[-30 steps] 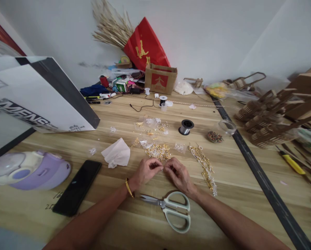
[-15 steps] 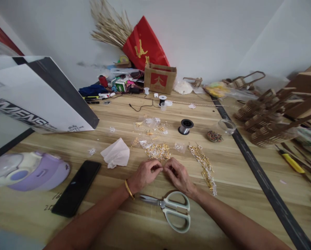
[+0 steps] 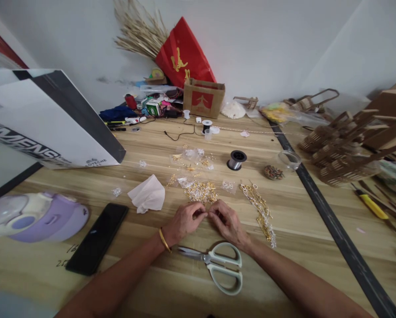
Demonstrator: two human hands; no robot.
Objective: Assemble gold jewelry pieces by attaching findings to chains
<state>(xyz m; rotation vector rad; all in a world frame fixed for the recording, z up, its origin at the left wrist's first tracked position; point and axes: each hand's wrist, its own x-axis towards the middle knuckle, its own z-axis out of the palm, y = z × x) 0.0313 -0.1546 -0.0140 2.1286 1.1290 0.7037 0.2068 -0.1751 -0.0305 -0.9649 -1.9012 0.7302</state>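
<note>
My left hand [image 3: 184, 219] and my right hand [image 3: 225, 221] meet fingertip to fingertip low over the wooden table [image 3: 158, 282]. Both pinch a tiny piece I cannot make out. My left wrist wears a gold bangle. Just beyond the fingers lies a heap of small gold findings [image 3: 202, 191]. A row of gold and white chain pieces [image 3: 260, 212] lies to the right of my right hand. Scissors with pale green handles [image 3: 218, 265] rest on the table close under my wrists.
A crumpled tissue [image 3: 147, 194], a black phone [image 3: 98, 237] and a purple device [image 3: 35, 216] lie to the left. A thread spool [image 3: 237, 160], a bead dish [image 3: 273, 172], a large white bag [image 3: 48, 123], a red bag [image 3: 184, 55] and wooden baskets [image 3: 344, 150] stand further back.
Both hands stay pinched together at the same spot, with only slight finger movement. The view has shifted a little.
</note>
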